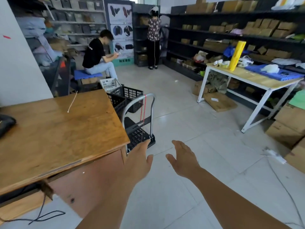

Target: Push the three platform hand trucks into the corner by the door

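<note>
Both hands, left hand [140,161] and right hand [183,160], fingers straight, empty; hand truck [140,123] just ahead, seemingly untouched.

The wooden surface [57,129] hides the left side of the platform hand truck [140,129]; only one truck shows. A dark object [5,123] is cut off at the left edge, perhaps a bag. Shelf goods are blurred.

Stockroom: box-laden shelves [231,35], packing table [257,78].
</note>
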A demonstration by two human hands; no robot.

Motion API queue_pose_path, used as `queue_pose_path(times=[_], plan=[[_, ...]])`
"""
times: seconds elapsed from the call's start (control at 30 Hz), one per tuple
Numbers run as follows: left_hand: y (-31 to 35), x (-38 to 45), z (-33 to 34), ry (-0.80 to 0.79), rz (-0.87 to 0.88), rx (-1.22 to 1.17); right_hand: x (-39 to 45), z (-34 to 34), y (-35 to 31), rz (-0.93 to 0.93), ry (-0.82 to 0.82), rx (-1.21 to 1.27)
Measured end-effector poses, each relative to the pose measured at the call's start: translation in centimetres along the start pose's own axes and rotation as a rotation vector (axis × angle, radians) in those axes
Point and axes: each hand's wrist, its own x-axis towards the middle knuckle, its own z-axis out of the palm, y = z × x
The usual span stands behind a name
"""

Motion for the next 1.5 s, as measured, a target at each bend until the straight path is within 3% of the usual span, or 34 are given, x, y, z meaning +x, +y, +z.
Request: queue_pose_path(times=[0.37, 0.7, 1.0, 1.27, 1.5], plan=[[-1.1, 15.5, 0.4, 0.006, -0.026, -0.029, 14.7, -3.0, 2.0, 0.001, 0.055, 0.109], [-1.0, 31.7, 3.8, 0.040, -0.261, 0.073, 33.2, -6.6, 5.9, -0.139, -0.048, 0.128], [-5.0, 41.7, 5.0, 0.090, -0.395, 0.137, 45.2, -7.5, 6.5, -0.245, -0.114, 0.050], [-10.9, 51.0, 6.1, 0.027, -0.512, 0.221, 57.0, -4.2, 4.7, -0.292, -0.248, -0.028], [-15.6, 56.0, 7.6, -0.139, -0.611, 0.280, 65.8, -2.0, 2.6, -0.409, -0.326, -0.143]])
